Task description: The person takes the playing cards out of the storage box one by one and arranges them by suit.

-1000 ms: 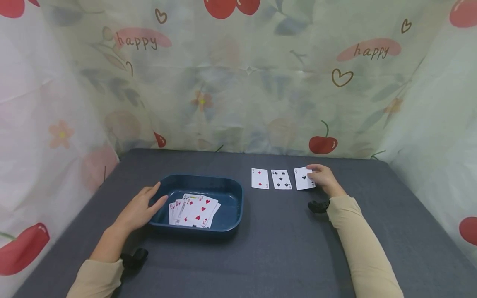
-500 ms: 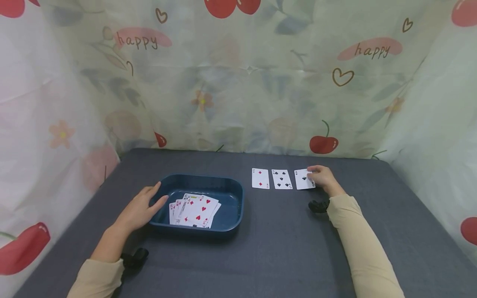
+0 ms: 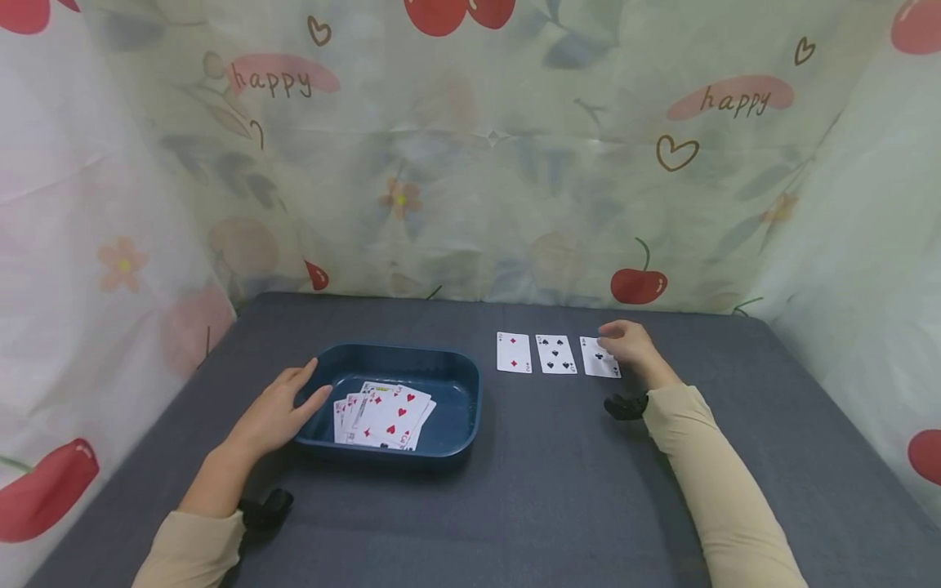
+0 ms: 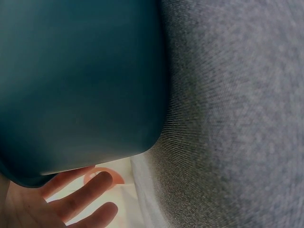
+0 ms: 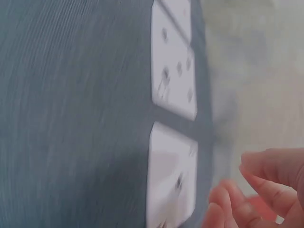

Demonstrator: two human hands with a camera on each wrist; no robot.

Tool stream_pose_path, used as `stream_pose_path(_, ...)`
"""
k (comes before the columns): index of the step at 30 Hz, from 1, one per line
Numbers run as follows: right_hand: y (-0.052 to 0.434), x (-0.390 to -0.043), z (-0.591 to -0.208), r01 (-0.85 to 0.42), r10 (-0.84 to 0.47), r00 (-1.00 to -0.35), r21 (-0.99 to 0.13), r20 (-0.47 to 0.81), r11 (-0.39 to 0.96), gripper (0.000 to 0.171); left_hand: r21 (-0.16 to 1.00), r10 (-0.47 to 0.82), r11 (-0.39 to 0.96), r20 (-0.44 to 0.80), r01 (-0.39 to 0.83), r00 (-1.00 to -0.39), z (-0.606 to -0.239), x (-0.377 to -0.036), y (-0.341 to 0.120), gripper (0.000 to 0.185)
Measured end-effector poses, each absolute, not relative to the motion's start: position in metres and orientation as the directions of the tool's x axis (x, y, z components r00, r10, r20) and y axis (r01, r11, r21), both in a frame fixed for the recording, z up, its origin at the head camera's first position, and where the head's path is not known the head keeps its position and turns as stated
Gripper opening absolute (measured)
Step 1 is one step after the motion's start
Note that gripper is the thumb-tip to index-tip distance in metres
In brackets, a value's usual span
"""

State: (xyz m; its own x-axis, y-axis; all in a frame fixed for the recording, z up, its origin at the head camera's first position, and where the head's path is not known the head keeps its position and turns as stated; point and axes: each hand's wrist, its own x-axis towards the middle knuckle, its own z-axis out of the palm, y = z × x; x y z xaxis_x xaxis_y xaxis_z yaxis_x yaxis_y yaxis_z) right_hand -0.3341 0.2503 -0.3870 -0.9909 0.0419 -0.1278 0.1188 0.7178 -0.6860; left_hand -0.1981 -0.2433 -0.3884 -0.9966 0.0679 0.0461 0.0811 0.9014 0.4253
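Note:
A dark blue tray (image 3: 463, 400) stands at the left with several fanned playing cards (image 3: 393, 416) in it, a hearts card on top. My left hand (image 3: 275, 412) holds its left rim, thumb over the inside and fingers (image 4: 80, 199) outside the wall. To the tray's right lie a two of diamonds (image 3: 513, 353), a spades card (image 3: 555, 354) with several pips and an ace of clubs (image 3: 592, 365), face up in a row. My right hand (image 3: 631, 347) hovers just over the ace's far right corner. Its fingers are loosely bent with nothing between them in the right wrist view.
A dark grey cloth (image 3: 544, 482) covers the table. Printed curtains (image 3: 470, 180) close in the back and both sides. A black wrist strap (image 3: 626, 407) sits under my right cuff, another strap (image 3: 266, 510) at my left.
My right hand has let go of the ace of clubs and lifted slightly away and to the left. The ace now lies flat, shifted a little nearer. The left hand has not moved.

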Motion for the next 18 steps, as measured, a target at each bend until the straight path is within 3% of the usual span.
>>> stream_pose_path(10, 0.183, -0.322, -0.359, -0.101, -0.237, -0.969, -0.772, -0.066, 0.628, 0.039, 0.424, 0.058, 0.903, 0.040, 0.069, -0.998, -0.389, -0.198, -0.243, 0.073)
stream_pose_path(18, 0.121, -0.310, -0.344, -0.261, -0.441, -0.897, -0.786, -0.017, 0.561, 0.033, 0.432, 0.057, 0.899, 0.042, 0.070, -0.997, -0.390, -0.198, -0.243, 0.072)
